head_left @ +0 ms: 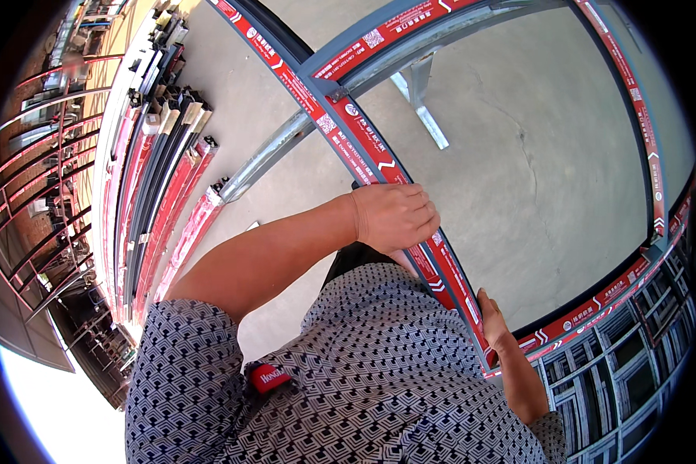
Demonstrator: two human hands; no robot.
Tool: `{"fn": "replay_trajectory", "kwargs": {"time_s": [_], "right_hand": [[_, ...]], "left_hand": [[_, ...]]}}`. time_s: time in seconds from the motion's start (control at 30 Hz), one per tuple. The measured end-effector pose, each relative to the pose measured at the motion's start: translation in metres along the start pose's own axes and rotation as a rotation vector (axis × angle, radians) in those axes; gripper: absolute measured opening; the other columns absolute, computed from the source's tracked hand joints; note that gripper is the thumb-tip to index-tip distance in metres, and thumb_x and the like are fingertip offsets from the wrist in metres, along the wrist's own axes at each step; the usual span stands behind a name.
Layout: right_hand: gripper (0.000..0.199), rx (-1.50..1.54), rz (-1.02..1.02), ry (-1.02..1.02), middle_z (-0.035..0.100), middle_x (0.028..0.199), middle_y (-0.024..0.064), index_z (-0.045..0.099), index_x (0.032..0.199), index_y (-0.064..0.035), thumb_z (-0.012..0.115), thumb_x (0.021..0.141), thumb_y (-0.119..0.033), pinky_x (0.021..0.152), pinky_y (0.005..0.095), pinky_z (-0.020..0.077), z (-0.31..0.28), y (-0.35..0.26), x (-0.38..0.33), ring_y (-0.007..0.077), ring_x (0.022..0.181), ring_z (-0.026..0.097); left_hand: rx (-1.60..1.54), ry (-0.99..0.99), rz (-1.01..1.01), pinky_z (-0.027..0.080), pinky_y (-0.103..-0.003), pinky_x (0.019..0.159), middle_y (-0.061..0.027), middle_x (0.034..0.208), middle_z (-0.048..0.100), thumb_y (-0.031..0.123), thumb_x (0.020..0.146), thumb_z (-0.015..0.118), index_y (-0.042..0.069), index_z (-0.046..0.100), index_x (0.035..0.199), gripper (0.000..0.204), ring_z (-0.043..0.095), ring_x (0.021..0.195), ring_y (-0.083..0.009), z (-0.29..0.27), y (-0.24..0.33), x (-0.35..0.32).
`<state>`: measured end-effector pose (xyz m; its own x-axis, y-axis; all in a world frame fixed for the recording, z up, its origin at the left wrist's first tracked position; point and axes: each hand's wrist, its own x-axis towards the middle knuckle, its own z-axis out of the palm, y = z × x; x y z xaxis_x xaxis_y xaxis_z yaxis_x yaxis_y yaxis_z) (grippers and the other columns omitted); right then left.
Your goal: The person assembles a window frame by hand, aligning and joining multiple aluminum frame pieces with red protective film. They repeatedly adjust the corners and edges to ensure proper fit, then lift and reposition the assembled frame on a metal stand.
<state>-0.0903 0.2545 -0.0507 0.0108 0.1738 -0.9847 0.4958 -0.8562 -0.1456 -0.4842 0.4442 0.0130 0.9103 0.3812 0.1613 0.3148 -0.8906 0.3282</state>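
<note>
A large window frame, dark grey with red printed protective film along its bars, lies in front of me. My left hand is closed over the near bar, its fingers curled round the top; the palm side is hidden. Further right along the same bar, close to the corner, my right hand grips the inner edge with its fingers upward. Part of that hand is behind the bar. The bar runs close against my patterned shirt. Under the frame passes a grey metal support with a leg.
Long profiles in red, black and white wrapping are stacked at the left. Beyond them stands a dark red metal rack. Grey metal lattice work fills the lower right. A cracked concrete floor shows through the frame.
</note>
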Motion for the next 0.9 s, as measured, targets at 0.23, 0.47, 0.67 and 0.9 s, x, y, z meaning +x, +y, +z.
{"fn": "replay_trajectory", "kwargs": {"time_s": [0.23,0.47,0.67,0.9], "right_hand": [[0.095,0.005,-0.01,0.055,0.073,0.124,0.0271,0.067,0.129,0.0129,0.041,0.11,-0.077,0.112,0.039,0.0475,0.006,-0.008,-0.008,0.0317,0.115,0.068],[0.101,-0.01,-0.026,0.053,0.074,0.118,0.0273,0.068,0.125,0.0153,0.04,0.11,-0.08,0.11,0.0397,0.0493,0.007,-0.013,-0.014,0.0317,0.112,0.069],[0.106,-0.026,-0.037,0.044,0.075,0.123,0.0269,0.068,0.13,0.0151,0.038,0.108,-0.085,0.111,0.0395,0.0493,0.004,-0.011,-0.011,0.0313,0.117,0.069],[0.11,0.042,-0.032,-0.036,0.075,0.125,0.0233,0.062,0.141,0.0132,0.034,0.107,-0.088,0.11,0.0385,0.051,0.014,-0.049,-0.01,0.0283,0.117,0.07]], "left_hand": [[-0.053,-0.004,-0.008,0.059,-0.04,0.095,-0.0132,0.1,0.075,0.078,0.08,0.076,-0.002,0.072,0.11,0.086,0.074,0.096,-0.0315,-0.004,0.0,0.0],[-0.013,-0.018,-0.002,0.06,-0.04,0.092,-0.0131,0.097,0.073,0.075,0.08,0.078,-0.002,0.072,0.107,0.081,0.074,0.094,-0.031,0.0,0.002,0.0],[-0.01,0.011,0.012,0.06,-0.04,0.091,-0.013,0.097,0.074,0.075,0.08,0.078,-0.001,0.072,0.106,0.081,0.074,0.095,-0.0318,0.002,-0.001,0.0],[-0.04,-0.014,-0.01,0.061,-0.041,0.09,-0.0129,0.096,0.075,0.074,0.082,0.08,0.0,0.073,0.104,0.077,0.075,0.092,-0.0322,-0.001,0.001,0.001]]}}
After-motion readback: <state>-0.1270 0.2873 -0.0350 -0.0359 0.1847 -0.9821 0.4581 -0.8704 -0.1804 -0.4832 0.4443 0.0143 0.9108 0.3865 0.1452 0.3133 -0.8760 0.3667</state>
